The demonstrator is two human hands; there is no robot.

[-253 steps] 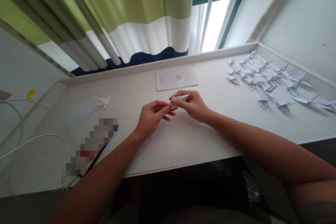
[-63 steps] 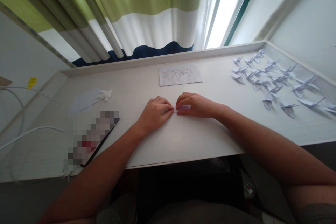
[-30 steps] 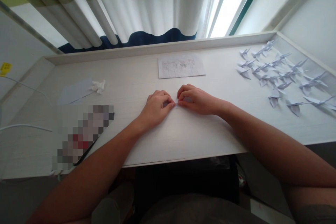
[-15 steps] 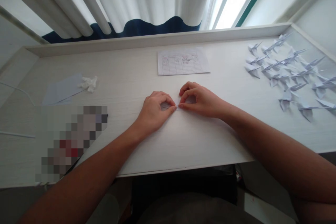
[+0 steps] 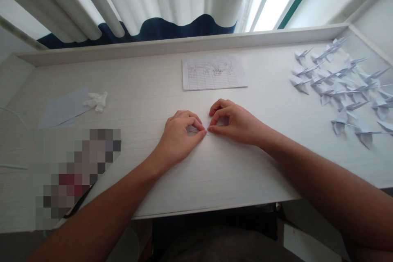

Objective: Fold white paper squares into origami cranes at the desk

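Between my two hands is a small folded piece of white paper (image 5: 193, 132), mostly hidden by the fingers. My left hand (image 5: 180, 136) pinches its left side, thumb against the curled fingers. From the right, my right hand (image 5: 235, 122) pinches it with thumb and index finger, the other fingers bent above. The two thumb tips almost meet, low over the white desk (image 5: 215, 180). Which fold lies between them is too small to make out.
Several folded paper cranes (image 5: 340, 86) crowd the desk's right side. A printed form (image 5: 215, 74) lies beyond my hands. At the left are loose paper sheets (image 5: 63, 106), a crumpled tissue (image 5: 97, 100) and a blurred-out object (image 5: 89, 168). A raised ledge (image 5: 184, 44) runs along the back.
The view has shifted slightly, so the desk items sit a little differently in the picture. Both hands keep their pinch on the paper, with barely any finger movement.
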